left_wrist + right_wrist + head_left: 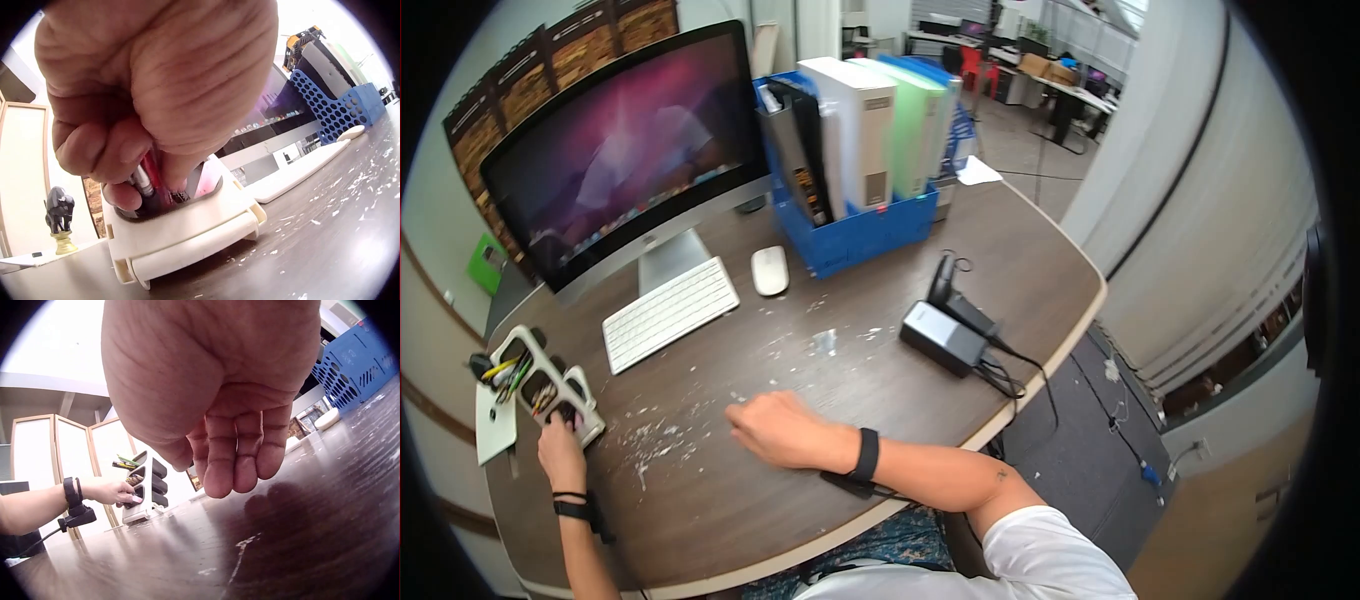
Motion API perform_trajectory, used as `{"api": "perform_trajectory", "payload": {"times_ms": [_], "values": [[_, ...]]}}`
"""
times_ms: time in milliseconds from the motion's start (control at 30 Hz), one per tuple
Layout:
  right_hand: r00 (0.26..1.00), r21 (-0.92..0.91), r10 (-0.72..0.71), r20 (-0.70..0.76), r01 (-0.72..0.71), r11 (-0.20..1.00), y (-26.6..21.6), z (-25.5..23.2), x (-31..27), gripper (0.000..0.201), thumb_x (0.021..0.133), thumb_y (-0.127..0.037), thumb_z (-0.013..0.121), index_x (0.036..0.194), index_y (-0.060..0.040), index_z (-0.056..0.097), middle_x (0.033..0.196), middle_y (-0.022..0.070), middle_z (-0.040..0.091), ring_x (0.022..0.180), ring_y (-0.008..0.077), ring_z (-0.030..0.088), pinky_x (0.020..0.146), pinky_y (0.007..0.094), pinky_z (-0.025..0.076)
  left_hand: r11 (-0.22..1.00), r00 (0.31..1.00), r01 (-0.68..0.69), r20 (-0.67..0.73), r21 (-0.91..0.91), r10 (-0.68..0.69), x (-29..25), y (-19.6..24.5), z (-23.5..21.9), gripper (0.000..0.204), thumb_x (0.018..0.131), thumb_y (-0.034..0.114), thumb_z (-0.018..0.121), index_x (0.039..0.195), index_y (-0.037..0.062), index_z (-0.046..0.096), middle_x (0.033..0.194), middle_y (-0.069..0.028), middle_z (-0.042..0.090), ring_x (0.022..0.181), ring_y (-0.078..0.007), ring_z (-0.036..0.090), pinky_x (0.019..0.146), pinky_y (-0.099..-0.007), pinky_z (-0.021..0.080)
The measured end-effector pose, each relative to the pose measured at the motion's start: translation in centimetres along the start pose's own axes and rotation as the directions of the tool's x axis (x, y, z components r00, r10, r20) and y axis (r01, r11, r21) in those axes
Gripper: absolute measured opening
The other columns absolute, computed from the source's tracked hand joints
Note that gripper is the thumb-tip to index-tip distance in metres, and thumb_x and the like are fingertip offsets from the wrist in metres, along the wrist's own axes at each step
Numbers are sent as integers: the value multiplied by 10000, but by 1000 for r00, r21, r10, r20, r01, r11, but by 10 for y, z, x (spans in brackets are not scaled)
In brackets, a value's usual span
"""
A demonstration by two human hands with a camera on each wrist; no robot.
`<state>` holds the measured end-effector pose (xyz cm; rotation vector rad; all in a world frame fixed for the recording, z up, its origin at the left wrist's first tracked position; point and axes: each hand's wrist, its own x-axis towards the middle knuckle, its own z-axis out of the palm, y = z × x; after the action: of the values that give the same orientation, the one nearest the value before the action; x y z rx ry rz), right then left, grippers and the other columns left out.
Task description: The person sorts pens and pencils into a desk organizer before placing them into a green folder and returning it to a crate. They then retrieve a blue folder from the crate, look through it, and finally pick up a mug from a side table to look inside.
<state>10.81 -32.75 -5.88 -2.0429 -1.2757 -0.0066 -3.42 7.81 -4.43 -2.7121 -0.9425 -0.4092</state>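
In the head view my left hand (562, 455) reaches into the lowest compartment of a cream desk organizer (590, 428) at the left of the desk. The left wrist view shows the fingers and thumb curled around red and silver pens (150, 175) standing in that compartment. Something pink (209, 179) lies beside them inside. My right hand (788, 430) hovers low over the middle of the desk, its fingers loosely bent and holding nothing. White crumbs (662, 440) are scattered on the desk between the two hands.
A white keyboard (672, 312) and mouse (770, 271) lie before the monitor (630, 150). Behind them stands a blue file box (870, 235) with binders. A black power adapter (943, 338) with cables is at the right, near the desk's edge (1040, 372).
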Motion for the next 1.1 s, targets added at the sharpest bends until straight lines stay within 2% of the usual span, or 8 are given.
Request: {"api": "perform_trajectory", "payload": {"times_ms": [200, 267, 367, 500, 633, 733, 900, 1100], "values": [[998, -91, 36, 49, -32, 995, -6, -10, 0, 185, 982, -200, 685, 934, -24, 657, 804, 242, 707, 800, 443, 717, 717, 551, 567, 996, 994, -87, -67, 10, 87, -39, -2, -63, 190, 1055, 229, 622, 1048, 39, 631, 921, -237, 732, 882, -476, 720, 744, -588, 567], [996, -50, 55, 73, -51, 997, -16, -16, 4, 175, 989, -188, 686, 935, -25, 653, 797, 235, 698, 788, 442, 705, 710, 546, 555, 999, 999, 32, -17, 45, -31, -56, 3, -79, 184, 1052, 213, 628, 1047, 29, 620, 900, -250, 717, 862, -489, 705, 743, -595, 559], [996, -43, 33, 85, -29, 999, -18, -17, 4, 160, 993, -174, 687, 944, -24, 655, 776, 224, 687, 773, 440, 690, 700, 539, 545, 996, 997, 56, -53, -69, -59, -92, 10, -85, 165, 1055, 174, 625, 1092, 16, 596, 922, -254, 696, 855, -504, 688, 726, -605, 540], [994, -76, 41, 102, -33, 997, -18, -16, 4, 158, 991, -169, 691, 946, -20, 658, 766, 217, 683, 772, 436, 682, 694, 536, 537, 967, 996, 65, -42, -246, -77, -131, 59, -114, 219, 1063, 153, 604, 1256, 50, 598, 983, -236, 683, 859, -489, 685, 713, -581, 538], [993, -57, 40, 110, -34, 998, -23, -19, 7, 158, 990, -172, 692, 945, -22, 673, 768, 216, 688, 760, 431, 683, 705, 536, 542, 933, 988, -120, 46, -340, 144, -129, 104, -103, 276, 1059, 168, 612, 1306, 46, 590, 980, -206, 674, 797, -435, 701, 653, -527, 560], [994, -64, 47, 102, -41, 997, -22, -18, 6, 152, 988, -172, 694, 946, -26, 681, 775, 215, 694, 760, 428, 685, 709, 536, 544, 940, 958, -241, 98, -241, 270, -107, 121, -65, 352, 1051, 180, 626, 1327, -31, 572, 987, -215, 673, 743, -407, 720, 612, -500, 576], [996, -63, 64, 58, -60, 996, -18, -17, 4, 138, 974, -163, 718, 965, -26, 722, 761, 199, 699, 743, 408, 689, 693, 511, 537, 944, 937, -312, 128, -106, 324, -103, 143, -44, 512, 1036, 278, 666, 1382, -83, 557, 954, -183, 706, 705, -352, 746, 611, -467, 599], [995, -93, 53, 81, -45, 995, -12, -12, 0, 137, 973, -167, 715, 965, -31, 709, 786, 185, 708, 798, 392, 701, 704, 513, 541, 952, 922, -292, 240, -89, 305, -100, 137, -71, 686, 1013, 502, 676, 1392, -64, 598, 919, -181, 747, 727, -358, 761, 628, -472, 600]]}}
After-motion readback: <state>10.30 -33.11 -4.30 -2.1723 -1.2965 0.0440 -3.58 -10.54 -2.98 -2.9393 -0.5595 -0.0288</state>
